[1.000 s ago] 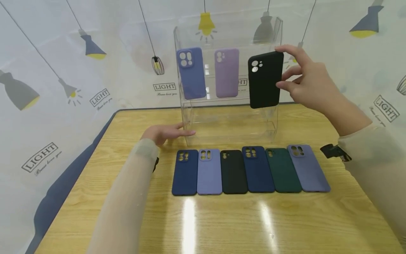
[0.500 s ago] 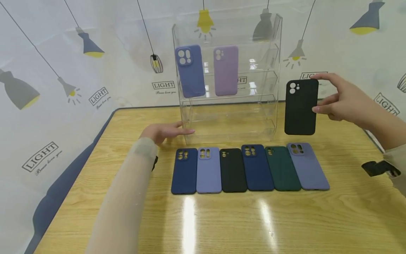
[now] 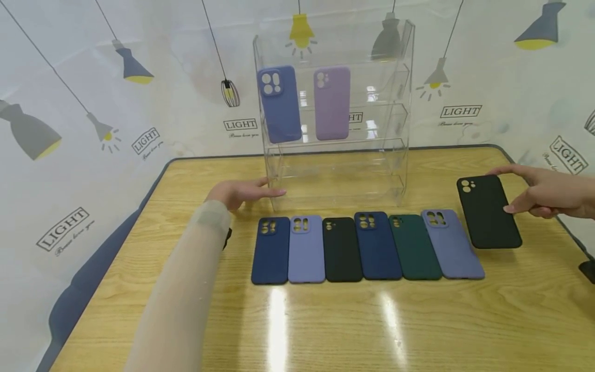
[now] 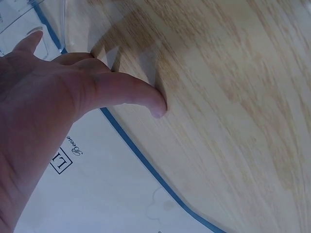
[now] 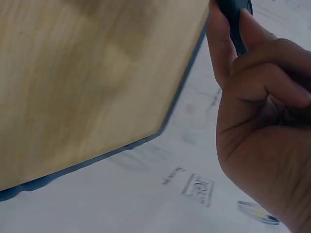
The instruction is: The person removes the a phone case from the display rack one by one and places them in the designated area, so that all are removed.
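At the table's right side my right hand (image 3: 550, 195) pinches a black phone case (image 3: 489, 213) by its right edge, thumb in front and a finger over its top corner. The case is tilted, with its lower part by the last case of the row. In the right wrist view only a dark edge of the phone case (image 5: 234, 22) shows between the fingers. My left hand (image 3: 243, 193) rests at the lower left side of a clear acrylic display rack (image 3: 334, 199), fingers extended. A blue case (image 3: 282, 116) and a lilac case (image 3: 332, 111) stand in the rack.
Before the rack several phone cases lie side by side: dark blue (image 3: 270, 256), periwinkle (image 3: 307, 256), black (image 3: 343, 256), another dark blue (image 3: 378, 253), green (image 3: 416, 253) and greyish purple (image 3: 454, 250). Printed cloth (image 3: 186, 77) hangs behind the wooden table (image 3: 325, 325).
My right hand has carried the black phone case out of the rack's right side, rightward and down toward the table. My left hand stays at the rack.
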`<state>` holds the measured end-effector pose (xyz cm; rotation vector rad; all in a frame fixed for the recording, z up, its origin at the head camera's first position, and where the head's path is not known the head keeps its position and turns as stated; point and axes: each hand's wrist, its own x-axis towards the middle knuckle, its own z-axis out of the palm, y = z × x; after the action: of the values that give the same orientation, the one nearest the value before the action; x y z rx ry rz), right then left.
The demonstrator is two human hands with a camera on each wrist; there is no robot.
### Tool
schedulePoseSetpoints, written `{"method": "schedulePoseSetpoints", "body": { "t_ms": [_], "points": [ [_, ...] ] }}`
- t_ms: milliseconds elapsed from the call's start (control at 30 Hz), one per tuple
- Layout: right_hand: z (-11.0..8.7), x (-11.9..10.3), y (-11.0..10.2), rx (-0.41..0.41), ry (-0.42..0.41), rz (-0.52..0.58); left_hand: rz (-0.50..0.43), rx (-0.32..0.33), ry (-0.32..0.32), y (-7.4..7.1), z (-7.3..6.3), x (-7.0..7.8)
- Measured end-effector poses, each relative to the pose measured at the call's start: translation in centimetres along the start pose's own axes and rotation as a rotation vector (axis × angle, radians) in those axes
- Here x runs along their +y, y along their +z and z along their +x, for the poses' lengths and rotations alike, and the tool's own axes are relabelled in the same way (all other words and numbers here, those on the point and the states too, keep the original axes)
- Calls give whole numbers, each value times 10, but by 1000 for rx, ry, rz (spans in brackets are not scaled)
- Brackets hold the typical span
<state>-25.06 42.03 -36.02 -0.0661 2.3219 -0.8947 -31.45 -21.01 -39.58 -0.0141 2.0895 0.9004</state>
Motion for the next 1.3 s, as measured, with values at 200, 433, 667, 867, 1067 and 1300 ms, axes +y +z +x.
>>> {"method": "schedulePoseSetpoints", "body": {
  "t_ms": [200,433,667,867,1067,1300],
  "points": [
    [4,26,6,-101,58,34,-2,2,1,0,-3,0],
    [3,40,13,-139,60,23,5,1,5,1,-2,1],
    [5,48,19,-148,66,47,5,3,13,1,-3,1],
    [8,52,24,-164,74,59,6,2,19,1,-3,1],
    [9,55,27,-195,73,72,7,5,14,1,-2,0],
    [8,55,28,-204,66,54,12,5,10,2,-3,1]
  ]
}}
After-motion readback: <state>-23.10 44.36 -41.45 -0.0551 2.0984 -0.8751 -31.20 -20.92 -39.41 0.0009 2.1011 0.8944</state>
